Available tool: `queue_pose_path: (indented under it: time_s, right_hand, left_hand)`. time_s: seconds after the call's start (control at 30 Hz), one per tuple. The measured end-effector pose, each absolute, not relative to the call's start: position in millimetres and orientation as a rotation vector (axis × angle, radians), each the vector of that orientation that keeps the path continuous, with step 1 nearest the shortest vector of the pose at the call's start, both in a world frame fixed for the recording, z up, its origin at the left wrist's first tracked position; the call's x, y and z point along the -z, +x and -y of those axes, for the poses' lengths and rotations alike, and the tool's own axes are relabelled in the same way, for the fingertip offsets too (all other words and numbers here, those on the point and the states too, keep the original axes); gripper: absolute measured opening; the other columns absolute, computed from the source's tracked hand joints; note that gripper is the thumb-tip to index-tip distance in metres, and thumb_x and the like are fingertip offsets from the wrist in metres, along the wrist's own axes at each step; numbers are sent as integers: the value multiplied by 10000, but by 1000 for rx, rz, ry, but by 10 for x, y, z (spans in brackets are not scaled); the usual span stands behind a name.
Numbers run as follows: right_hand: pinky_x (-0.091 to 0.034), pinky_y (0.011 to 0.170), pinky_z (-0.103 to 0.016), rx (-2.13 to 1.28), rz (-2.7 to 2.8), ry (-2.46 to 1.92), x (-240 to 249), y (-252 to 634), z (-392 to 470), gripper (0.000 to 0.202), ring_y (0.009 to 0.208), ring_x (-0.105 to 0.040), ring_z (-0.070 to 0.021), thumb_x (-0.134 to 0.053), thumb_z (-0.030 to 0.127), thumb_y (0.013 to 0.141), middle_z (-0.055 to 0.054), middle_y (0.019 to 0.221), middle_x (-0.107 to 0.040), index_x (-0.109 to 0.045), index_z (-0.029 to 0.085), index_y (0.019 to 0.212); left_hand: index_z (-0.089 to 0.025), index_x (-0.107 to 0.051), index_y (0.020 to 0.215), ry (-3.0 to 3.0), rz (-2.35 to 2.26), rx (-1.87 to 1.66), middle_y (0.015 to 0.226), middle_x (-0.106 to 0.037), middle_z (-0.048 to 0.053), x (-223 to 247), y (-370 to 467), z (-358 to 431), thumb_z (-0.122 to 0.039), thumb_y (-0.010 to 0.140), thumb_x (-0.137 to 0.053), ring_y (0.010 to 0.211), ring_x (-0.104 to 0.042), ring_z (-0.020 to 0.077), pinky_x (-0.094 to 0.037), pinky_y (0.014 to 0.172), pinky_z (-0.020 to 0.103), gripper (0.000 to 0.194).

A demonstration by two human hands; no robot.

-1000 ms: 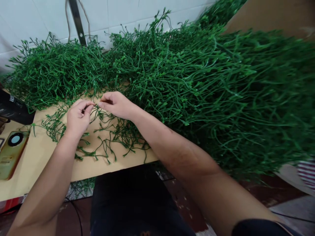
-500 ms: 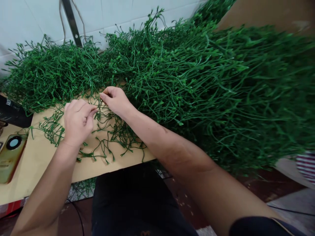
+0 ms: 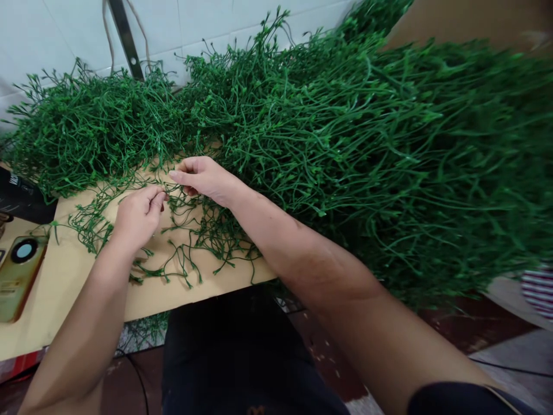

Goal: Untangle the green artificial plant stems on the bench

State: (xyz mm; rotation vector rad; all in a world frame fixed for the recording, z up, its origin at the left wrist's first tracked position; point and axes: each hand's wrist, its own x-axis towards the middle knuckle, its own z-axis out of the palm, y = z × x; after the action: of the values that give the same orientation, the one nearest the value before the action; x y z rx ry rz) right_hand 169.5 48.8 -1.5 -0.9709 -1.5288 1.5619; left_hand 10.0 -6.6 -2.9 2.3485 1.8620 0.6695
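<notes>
Thin green plastic stems (image 3: 190,230) lie scattered on a tan cardboard sheet (image 3: 73,276) in front of me. My left hand (image 3: 137,216) pinches one of these stems between thumb and fingertips. My right hand (image 3: 205,178) is just to its right, its fingertips closed on the same tangle of stems. The two hands nearly touch. A huge heap of the same green stems (image 3: 345,144) rises behind and to the right of my right arm.
A white tiled wall (image 3: 60,34) with a dark metal bar (image 3: 125,40) stands behind the heap. A gold phone (image 3: 17,274) lies at the left edge beside a black object (image 3: 19,196). A brown cardboard box (image 3: 466,23) sits at the top right.
My right hand dropped slightly and my left hand rose toward it, so their fingertips came closer together over the loose stems. The view barely shifted.
</notes>
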Motion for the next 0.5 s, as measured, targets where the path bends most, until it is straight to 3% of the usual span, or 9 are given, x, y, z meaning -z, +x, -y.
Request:
queue_pose_path:
  time_s: [0.37, 0.5]
  right_hand:
    - [-345, 494, -215, -1550, 1875, -1098, -39, 1746, -483, 268, 461, -385, -49, -528, 147, 837, 36, 473, -464, -497, 136, 571]
    - [-276, 529, -244, -1208, 1887, -1144, 12, 1717, -549, 328, 506, -315, -62, -550, 194, 823, 39, 465, -385, -439, 153, 517]
  left_hand:
    - [-190, -593, 715, 2333, -1779, -984, 667, -606, 12, 28, 67, 88, -278, 839, -425, 638, -542, 141, -405, 625, 263, 227]
    - [-190, -581, 680, 2400, -1690, -946, 653, -598, 11, 21, 89, 93, -260, 835, -426, 650, -545, 147, -400, 636, 268, 231]
